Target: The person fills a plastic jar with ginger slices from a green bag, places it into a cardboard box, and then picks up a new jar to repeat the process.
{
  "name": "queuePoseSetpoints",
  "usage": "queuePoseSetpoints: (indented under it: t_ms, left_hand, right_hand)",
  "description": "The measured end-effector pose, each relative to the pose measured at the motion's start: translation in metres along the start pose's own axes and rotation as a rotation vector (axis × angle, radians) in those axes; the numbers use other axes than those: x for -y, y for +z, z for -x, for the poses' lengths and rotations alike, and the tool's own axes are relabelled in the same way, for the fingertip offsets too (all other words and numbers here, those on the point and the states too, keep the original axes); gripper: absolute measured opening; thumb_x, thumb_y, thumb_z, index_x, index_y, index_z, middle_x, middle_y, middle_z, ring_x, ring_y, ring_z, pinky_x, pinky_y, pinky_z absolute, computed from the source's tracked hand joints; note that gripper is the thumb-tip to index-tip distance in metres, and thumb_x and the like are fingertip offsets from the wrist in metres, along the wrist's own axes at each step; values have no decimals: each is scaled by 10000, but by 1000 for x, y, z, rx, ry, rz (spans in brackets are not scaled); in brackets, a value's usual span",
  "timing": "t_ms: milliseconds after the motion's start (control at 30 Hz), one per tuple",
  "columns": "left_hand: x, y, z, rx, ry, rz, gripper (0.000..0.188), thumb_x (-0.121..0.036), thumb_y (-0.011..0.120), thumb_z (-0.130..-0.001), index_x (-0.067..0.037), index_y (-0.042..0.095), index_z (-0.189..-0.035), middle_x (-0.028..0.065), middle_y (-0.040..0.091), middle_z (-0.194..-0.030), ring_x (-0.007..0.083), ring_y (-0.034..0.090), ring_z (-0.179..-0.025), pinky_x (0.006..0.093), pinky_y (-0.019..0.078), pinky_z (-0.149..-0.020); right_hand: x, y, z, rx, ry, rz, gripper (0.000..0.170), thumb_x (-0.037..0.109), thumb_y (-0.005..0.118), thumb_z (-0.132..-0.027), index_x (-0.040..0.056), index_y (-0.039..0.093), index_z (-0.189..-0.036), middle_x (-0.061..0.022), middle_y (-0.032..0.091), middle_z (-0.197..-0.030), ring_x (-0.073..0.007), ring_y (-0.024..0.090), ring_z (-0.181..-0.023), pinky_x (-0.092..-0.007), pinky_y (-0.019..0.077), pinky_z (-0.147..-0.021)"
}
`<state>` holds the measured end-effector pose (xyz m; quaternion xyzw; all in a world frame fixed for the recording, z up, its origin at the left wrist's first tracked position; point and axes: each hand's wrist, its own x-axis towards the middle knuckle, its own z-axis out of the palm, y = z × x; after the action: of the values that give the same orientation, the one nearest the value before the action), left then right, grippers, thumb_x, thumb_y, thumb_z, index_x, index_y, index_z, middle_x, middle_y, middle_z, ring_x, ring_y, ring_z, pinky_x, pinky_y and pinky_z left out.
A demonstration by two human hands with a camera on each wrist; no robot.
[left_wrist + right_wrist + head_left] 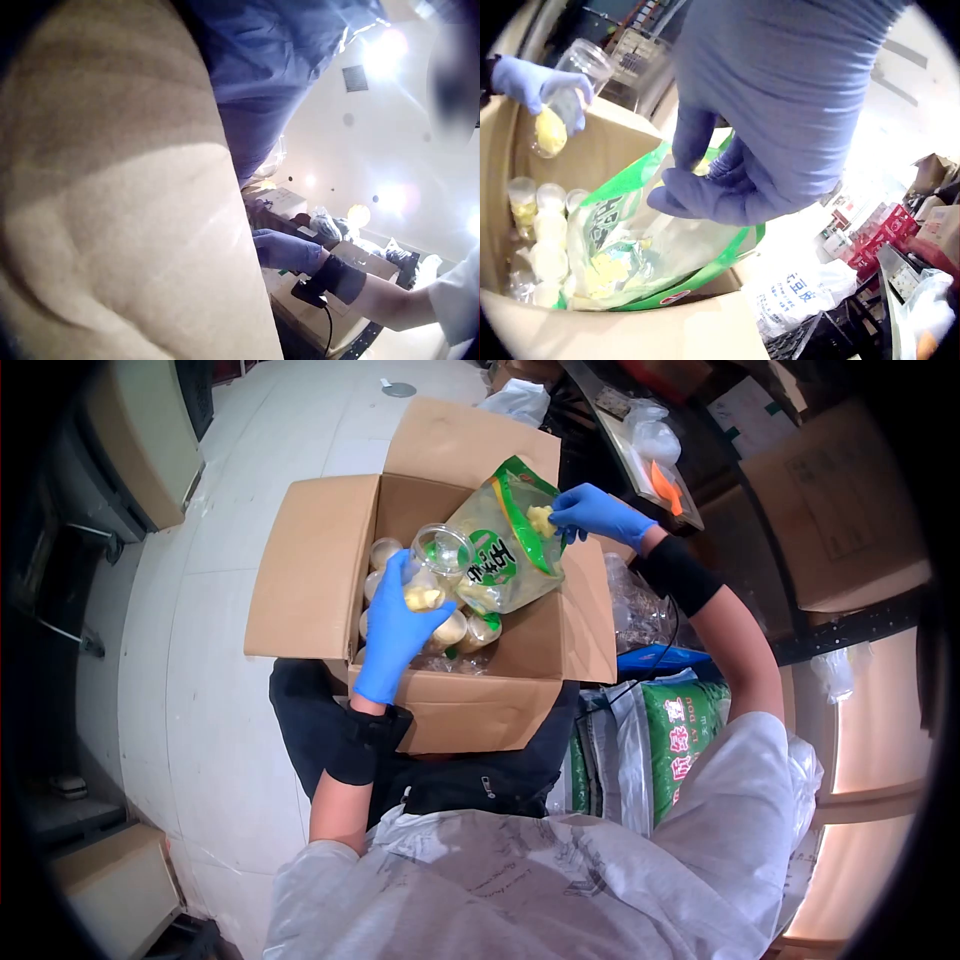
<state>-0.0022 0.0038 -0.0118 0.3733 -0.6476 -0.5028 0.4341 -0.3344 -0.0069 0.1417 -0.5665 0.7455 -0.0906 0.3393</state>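
Note:
My blue-gloved left hand [398, 622] grips a clear plastic jar [441, 550] tilted over the cardboard box [470, 712], with pale yellow pieces [550, 131] at its lower end. The gloved right hand [600, 517] pinches a yellow piece [541, 521] at the mouth of a clear and green bag [520, 582], which leans in the box's right side. More yellow pieces show through the bag in the right wrist view. Several filled jars [550, 259] stand in the box beside the bag. The left wrist view shows mostly cardboard and the left glove [262, 90].
The box rests on the person's lap, its flaps [312, 565] spread outward. Green and white sacks [668, 745] lie at the right, below a blue tray [660, 658] of clear plastic items. A shelf with a bag and an orange object [665, 487] stands at the upper right.

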Motion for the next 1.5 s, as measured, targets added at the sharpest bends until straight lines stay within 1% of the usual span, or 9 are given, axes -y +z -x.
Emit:
queuePoseSetpoints:
  t_ms: [67,267,667,967,1167,1300,1367,1400,1500]
  left_hand:
    - [5,3,1,-37,104,-80,905,-240,904,-689,-70,418,-1432,225,628,-1244,340,644,-1145,424,536,-932]
    - [-4,-1,3,77,88,-107,911,-252,903,-681,-68,427,-1435,229,624,-1254,359,623,-1178,432,521,-961]
    - [-7,-2,5,143,129,-46,858,-188,890,-703,-36,436,-1415,210,605,-1297,334,597,-1226,405,493,-1013]
    - [-19,-4,5,154,112,-31,859,-204,898,-697,-49,450,-1413,196,613,-1301,323,602,-1229,394,503,-1004]
    - [-21,-4,7,118,146,-3,836,-202,898,-688,-68,458,-1387,173,627,-1243,316,622,-1168,399,513,-963]
    - [-7,1,3,-19,181,-33,820,-203,897,-688,-57,471,-1372,161,631,-1224,313,632,-1132,398,513,-957]
    - [0,1,2,-67,130,5,829,-209,902,-683,-59,474,-1377,164,628,-1232,317,631,-1134,400,515,-961]
    - [2,0,1,-116,84,41,839,-216,906,-678,-61,476,-1382,167,626,-1240,321,631,-1136,402,518,-965]
    - [5,-3,0,-176,50,47,838,-219,910,-675,-68,481,-1379,171,623,-1250,319,628,-1147,405,519,-974]
  right_hand:
    - [7,-10,24,-13,-21,-57,218,205,667,-931,0,727,-973,-35,713,-798,-92,662,-658,-230,489,-590]
    - [39,-29,61,30,-148,-179,227,244,646,-965,30,720,-973,-13,715,-854,-55,625,-726,-194,439,-633]
    - [122,55,64,287,-244,-11,282,242,673,-959,-14,720,-1066,-7,675,-789,-64,591,-670,-213,457,-620]
    - [132,39,70,158,-265,9,300,254,669,-942,-8,746,-1067,-29,698,-850,-83,611,-715,-226,494,-667]
    - [57,3,15,152,-120,160,223,200,624,-937,27,755,-987,-4,707,-841,-65,616,-685,-218,479,-591]
    - [-5,17,-32,257,-122,164,246,124,577,-901,-5,726,-1048,-61,717,-896,-155,687,-805,-292,545,-718]
    - [-19,35,-54,167,-252,460,258,105,568,-891,-26,705,-1066,-89,712,-958,-187,670,-871,-321,536,-787]
    - [-22,43,-62,200,-133,425,299,109,525,-884,-27,693,-1090,-164,721,-980,-273,679,-873,-379,533,-790]
    - [-45,65,-93,143,-189,440,311,135,515,-901,-10,683,-1119,-152,716,-1007,-263,675,-893,-372,529,-810]
